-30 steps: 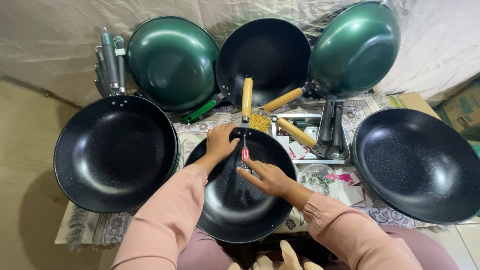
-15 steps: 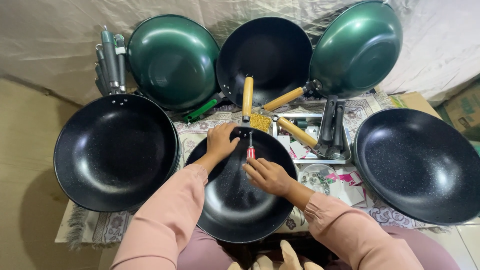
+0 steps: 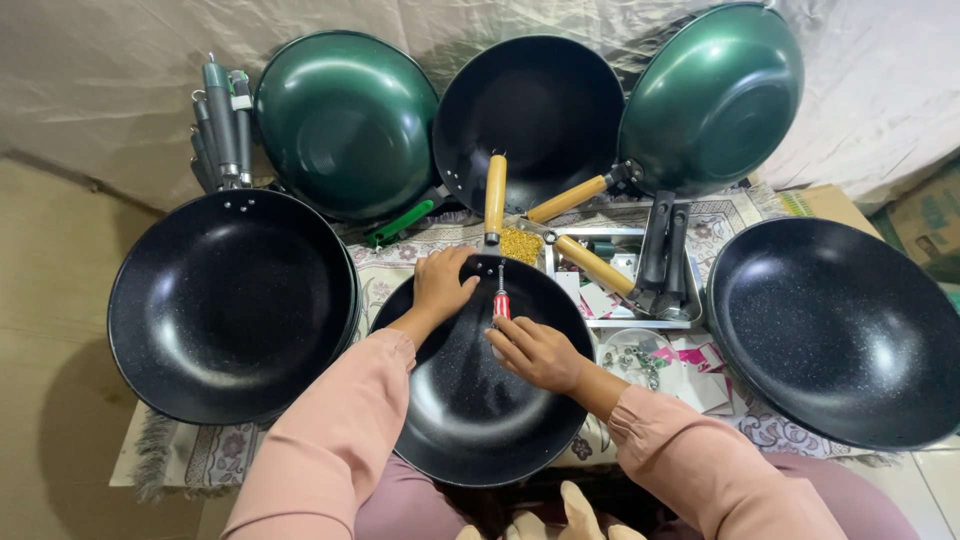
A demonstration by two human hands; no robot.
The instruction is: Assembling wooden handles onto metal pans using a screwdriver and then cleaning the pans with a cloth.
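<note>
While the left hand [image 3: 443, 285] grips the speckled black pan [image 3: 480, 400], the right hand [image 3: 535, 350] clasps a red-handled screwdriver [image 3: 501, 302].

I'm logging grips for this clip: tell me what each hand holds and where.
The right hand grips a red-handled screwdriver by its handle, tip toward the pan's far rim. The left hand steadies the black pan at that rim.
</note>
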